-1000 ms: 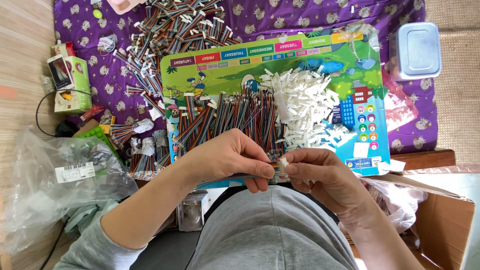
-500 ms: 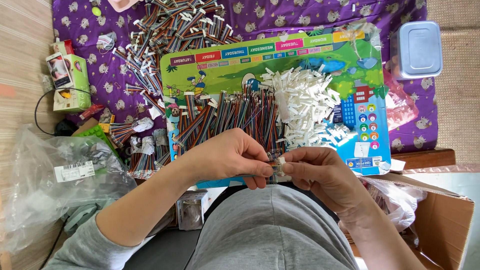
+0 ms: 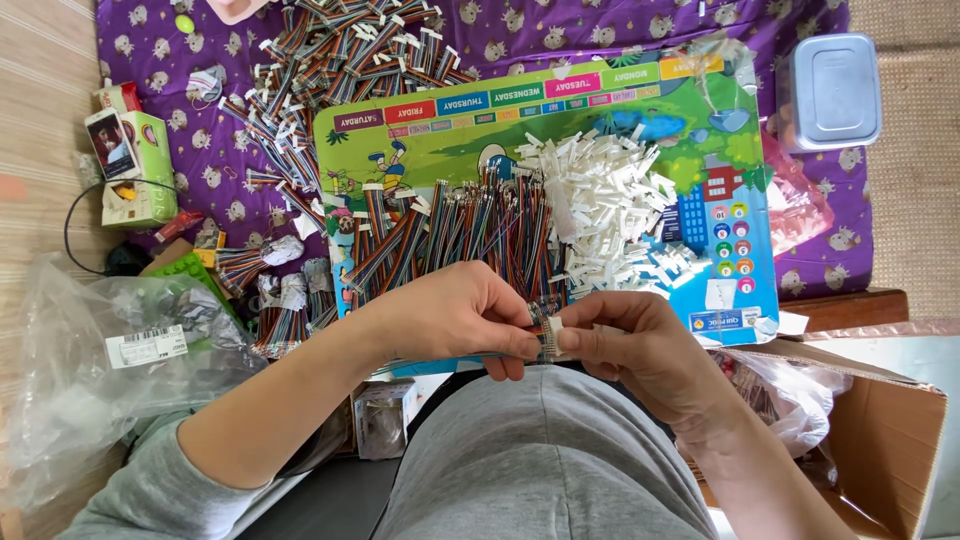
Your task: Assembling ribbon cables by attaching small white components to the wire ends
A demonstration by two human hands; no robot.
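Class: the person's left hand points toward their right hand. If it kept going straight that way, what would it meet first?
Most likely the small white connector pinched between both hands, then the right hand fingertips right behind it. The left hand already seems to touch it; depth is unclear.

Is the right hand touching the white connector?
Touching. The head view shows the right hand's thumb and fingertips pinching the white connector, no gap visible, while the left hand holds the wires beside it.

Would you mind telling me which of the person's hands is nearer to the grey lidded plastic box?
The right. The right hand sits below and to the left of the grey lidded box, pinching a small white connector. The left hand is farther left, beyond the connector.
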